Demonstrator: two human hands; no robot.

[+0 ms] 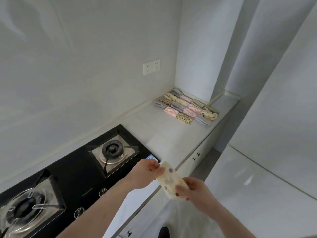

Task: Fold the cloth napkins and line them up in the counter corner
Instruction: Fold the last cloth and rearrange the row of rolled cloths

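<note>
Just in front of the black gas hob [68, 170], a left hand [145, 174] and a right hand [193, 189] pinch opposite ends of a folded cream napkin [169, 181] with purple spots above the desk [171, 134] edge, while rows of folded napkins [186, 107] lie well beyond the hob in the desk's far corner.

Black glass gas hob [72, 179] set into the pale counter [171, 134], with one burner [112, 149] at its far right and a second burner [25, 206] at its near left, round knobs [103, 192] along its front edge. Beyond the hob, a white double socket [151, 67] on the wall. Right of the hob, below the counter edge, white cabinet doors with small dark handles [196, 156].
</note>
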